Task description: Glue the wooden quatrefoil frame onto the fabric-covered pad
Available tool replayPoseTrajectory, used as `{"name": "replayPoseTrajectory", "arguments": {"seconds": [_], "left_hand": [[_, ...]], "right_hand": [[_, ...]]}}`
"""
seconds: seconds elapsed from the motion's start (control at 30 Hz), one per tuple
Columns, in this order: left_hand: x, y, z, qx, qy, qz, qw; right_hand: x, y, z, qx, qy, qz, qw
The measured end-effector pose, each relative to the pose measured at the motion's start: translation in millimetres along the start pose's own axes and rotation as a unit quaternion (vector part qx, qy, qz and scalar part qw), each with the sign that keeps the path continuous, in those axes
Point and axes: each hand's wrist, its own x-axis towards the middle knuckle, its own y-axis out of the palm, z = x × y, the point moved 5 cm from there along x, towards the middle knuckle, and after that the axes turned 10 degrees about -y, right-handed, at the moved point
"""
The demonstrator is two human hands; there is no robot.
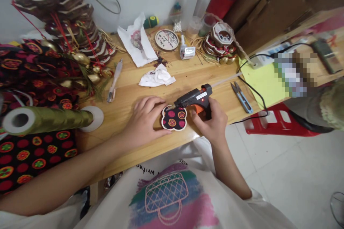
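Note:
My right hand [212,118] is wrapped around the handle of a black hot glue gun [192,98] with an orange trigger and a lit red light. A clear glue stick [225,78] sticks out of its back end. The nozzle points left, over the upper edge of a flower-shaped piece [174,118] covered in black fabric with red and orange round motifs and a pale rim. Lying against the table, that piece is steadied at its left side between the thumb and fingers of my left hand [147,118]. Whether the nozzle touches the fabric I cannot tell.
Crumpled white tissue [158,77] and a pen [115,80] lie beyond my left hand. Blue thread snips [242,97] and a black cable [262,98] are at right. An olive ribbon roll [61,120] rests on patterned fabric [40,154]. Stacked ornaments [72,18] stand behind.

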Motion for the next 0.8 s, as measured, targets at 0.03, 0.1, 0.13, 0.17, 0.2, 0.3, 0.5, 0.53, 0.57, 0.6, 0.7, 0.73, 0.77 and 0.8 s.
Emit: {"name": "replayPoseTrajectory", "arguments": {"seconds": [0.03, 0.1, 0.13, 0.17, 0.2, 0.3, 0.5, 0.53, 0.57, 0.6, 0.7, 0.73, 0.77, 0.8], "left_hand": [[-0.1, -0.3, -0.2, 0.000, 0.002, -0.002, 1.000], [0.1, -0.4, -0.3, -0.001, 0.000, -0.002, 1.000], [0.2, -0.4, -0.2, -0.001, -0.003, 0.000, 1.000], [0.4, -0.4, -0.1, -0.002, -0.007, 0.003, 1.000], [0.6, -0.4, 0.0, -0.004, -0.010, 0.004, 1.000], [0.7, -1.0, -0.4, -0.012, -0.014, 0.003, 1.000], [1.1, -0.4, -0.4, -0.018, -0.018, 0.012, 1.000], [1.2, -0.2, -0.1, -0.018, -0.020, 0.014, 1.000], [1.2, 0.0, 0.1, -0.018, -0.022, 0.014, 1.000], [1.1, 0.0, 0.2, -0.017, -0.022, 0.013, 1.000], [0.4, -0.5, 0.3, -0.015, -0.022, 0.003, 1.000], [0.0, -0.7, 0.5, -0.016, -0.024, -0.001, 1.000], [-0.5, -0.9, 0.9, -0.018, -0.027, -0.005, 0.999], [-0.9, -1.1, 1.2, -0.021, -0.029, -0.008, 0.999]], "right_hand": [[0.2, -0.3, 0.3, 0.001, -0.001, -0.003, 1.000], [0.5, -0.7, 0.5, 0.000, 0.000, -0.006, 1.000], [0.5, -0.7, 0.4, -0.001, 0.000, -0.007, 1.000], [0.6, -0.5, 0.3, -0.002, 0.002, -0.005, 1.000], [0.5, -0.2, 0.0, -0.002, 0.005, -0.003, 1.000], [0.3, 0.1, -0.4, 0.001, 0.007, -0.001, 1.000], [-1.0, 0.6, -1.6, -0.001, 0.006, 0.001, 1.000], [-1.0, 0.7, -1.8, -0.001, 0.006, 0.002, 1.000], [-0.8, 0.8, -1.6, -0.001, 0.005, 0.001, 1.000], [-0.6, 0.6, -1.4, 0.000, 0.003, 0.000, 1.000], [0.0, 0.1, -0.1, 0.000, -0.007, -0.008, 1.000], [0.1, -0.1, 0.4, -0.002, -0.011, -0.011, 1.000], [0.1, -0.3, 0.7, -0.004, -0.014, -0.013, 1.000], [0.1, -0.4, 1.0, -0.006, -0.016, -0.015, 1.000]]}}
